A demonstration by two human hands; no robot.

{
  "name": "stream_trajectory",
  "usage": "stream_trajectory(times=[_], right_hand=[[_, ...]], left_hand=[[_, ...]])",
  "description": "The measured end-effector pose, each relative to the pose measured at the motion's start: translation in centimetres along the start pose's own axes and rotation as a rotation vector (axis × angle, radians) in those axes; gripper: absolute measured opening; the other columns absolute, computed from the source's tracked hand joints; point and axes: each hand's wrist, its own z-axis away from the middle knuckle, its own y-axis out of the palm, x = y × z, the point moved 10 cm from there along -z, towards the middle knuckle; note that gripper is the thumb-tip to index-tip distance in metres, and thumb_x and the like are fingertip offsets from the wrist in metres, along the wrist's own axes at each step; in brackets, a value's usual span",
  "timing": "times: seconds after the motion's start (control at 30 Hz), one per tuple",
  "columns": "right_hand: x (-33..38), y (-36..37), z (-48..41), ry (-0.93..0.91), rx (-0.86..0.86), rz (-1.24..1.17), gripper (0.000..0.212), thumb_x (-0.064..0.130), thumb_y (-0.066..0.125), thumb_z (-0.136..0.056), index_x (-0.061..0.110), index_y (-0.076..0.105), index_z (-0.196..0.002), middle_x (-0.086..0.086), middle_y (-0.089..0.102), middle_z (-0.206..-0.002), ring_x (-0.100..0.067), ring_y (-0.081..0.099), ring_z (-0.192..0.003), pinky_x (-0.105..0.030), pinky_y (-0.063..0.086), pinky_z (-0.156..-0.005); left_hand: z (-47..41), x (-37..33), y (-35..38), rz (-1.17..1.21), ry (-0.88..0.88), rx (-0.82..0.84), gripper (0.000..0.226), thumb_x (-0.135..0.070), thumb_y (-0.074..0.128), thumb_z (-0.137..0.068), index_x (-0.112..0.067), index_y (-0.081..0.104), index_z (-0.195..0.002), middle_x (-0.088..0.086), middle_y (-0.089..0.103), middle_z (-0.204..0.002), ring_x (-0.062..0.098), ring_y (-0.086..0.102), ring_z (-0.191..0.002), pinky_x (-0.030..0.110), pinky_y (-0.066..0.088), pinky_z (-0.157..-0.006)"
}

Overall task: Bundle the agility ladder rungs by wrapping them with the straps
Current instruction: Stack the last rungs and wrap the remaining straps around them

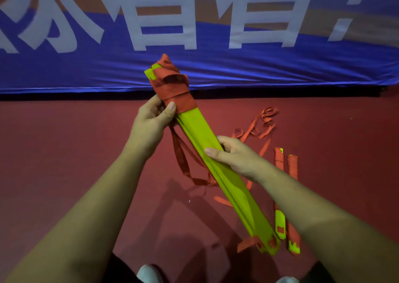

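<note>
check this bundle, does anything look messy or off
Yes. The red strap wrap at the far end of the yellow rung bundle is bunched and uneven. A strap loop dangles loose under the left hand, and a spare strap lies tangled on the floor.

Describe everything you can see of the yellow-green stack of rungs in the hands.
The stack of rungs is several flat, long, yellow-green strips, plastic by the look, laid face to face. It is held above the red floor, slanting from near right to far left. Red strap is wound thickly round its far end; a loose length hangs below. The left hand grips it by the wrap, the right hand at the middle.
</note>
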Motion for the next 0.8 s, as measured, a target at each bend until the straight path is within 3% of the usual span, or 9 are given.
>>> stream_trajectory(times=[0.1,0.17,0.23,0.3,0.43,0.57,0.67,0.73,0.8], right_hand=[[0.3,-0.2,0.5,-0.022,0.0,-0.026,0.027,0.035,0.061,-0.084,0.012,0.06,-0.099,0.007,0.056,-0.076,-0.008,0.053,-0.069,-0.024,0.041,-0.059],[-0.1,0.2,0.7,0.001,0.017,-0.109,0.034,0.024,0.061,-0.092,0.002,0.051,-0.116,-0.003,0.063,-0.089,-0.022,0.066,-0.08,-0.032,0.053,-0.066],[-0.3,0.8,0.8,0.03,0.028,-0.202,0.031,0.013,0.054,-0.097,-0.001,0.041,-0.12,-0.014,0.064,-0.095,-0.036,0.068,-0.079,-0.041,0.057,-0.066],[-0.3,0.5,0.6,0.033,-0.018,-0.209,0.023,0.011,0.051,-0.098,0.001,0.04,-0.115,-0.014,0.065,-0.092,-0.034,0.067,-0.069,-0.039,0.057,-0.06],[-0.4,-0.6,0.3,0.025,-0.117,-0.187,0.021,0.012,0.053,-0.097,0.0,0.041,-0.11,-0.013,0.064,-0.085,-0.03,0.063,-0.063,-0.041,0.054,-0.062],[-0.8,-1.8,0.0,0.029,-0.219,-0.148,0.026,0.013,0.057,-0.096,-0.004,0.042,-0.109,-0.01,0.065,-0.08,-0.028,0.06,-0.057,-0.048,0.054,-0.063],[-1.1,-2.6,-0.2,0.027,-0.307,-0.021,0.024,0.02,0.064,-0.092,0.007,0.044,-0.094,-0.011,0.065,-0.077,-0.033,0.062,-0.059,-0.056,0.053,-0.063],[-1.0,-2.9,-0.3,0.007,-0.361,0.204,0.034,0.035,0.067,-0.083,0.013,0.041,-0.084,-0.011,0.065,-0.076,-0.034,0.062,-0.064,-0.053,0.052,-0.062],[-0.9,-2.9,-0.3,-0.017,-0.383,0.404,0.036,0.033,0.069,-0.082,0.02,0.035,-0.078,-0.003,0.056,-0.068,-0.028,0.057,-0.066,-0.045,0.046,-0.062]], left_hand=[[0.1,-0.3,0.2,-0.125,-0.033,0.045,0.019,-0.026,0.061,-0.091,-0.009,0.06,-0.101,0.0,0.066,-0.065,0.014,0.057,-0.046,0.022,0.046,-0.046],[0.2,0.0,0.0,-0.188,-0.074,0.027,0.037,-0.037,0.064,-0.089,0.0,0.06,-0.093,0.006,0.066,-0.059,0.015,0.052,-0.039,0.021,0.041,-0.041],[0.3,0.5,0.1,-0.227,-0.1,0.01,0.05,-0.043,0.061,-0.085,0.008,0.059,-0.089,0.006,0.066,-0.055,0.014,0.051,-0.038,0.021,0.041,-0.04],[0.3,0.7,0.3,-0.256,-0.107,-0.004,0.051,-0.042,0.06,-0.086,0.009,0.059,-0.09,0.006,0.065,-0.055,0.014,0.052,-0.039,0.021,0.042,-0.041],[0.6,2.1,0.9,-0.299,-0.173,0.046,0.023,-0.026,0.06,-0.095,-0.006,0.063,-0.085,0.006,0.068,-0.058,0.012,0.054,-0.042,0.02,0.044,-0.044],[1.0,2.8,1.3,-0.285,-0.215,0.119,0.006,-0.01,0.063,-0.093,-0.007,0.059,-0.093,0.006,0.066,-0.061,0.014,0.054,-0.041,0.021,0.044,-0.042],[1.2,3.0,1.8,-0.285,-0.211,0.099,0.008,-0.01,0.064,-0.092,-0.004,0.061,-0.096,0.004,0.069,-0.064,0.015,0.053,-0.04,0.021,0.044,-0.043],[1.3,3.1,2.2,-0.348,-0.204,0.055,0.024,-0.02,0.067,-0.092,0.004,0.064,-0.093,0.001,0.07,-0.063,0.015,0.057,-0.041,0.023,0.046,-0.045],[1.6,3.4,2.3,-0.4,-0.229,-0.019,0.046,-0.035,0.07,-0.087,0.011,0.063,-0.091,0.003,0.072,-0.063,0.016,0.063,-0.044,0.025,0.049,-0.046]])
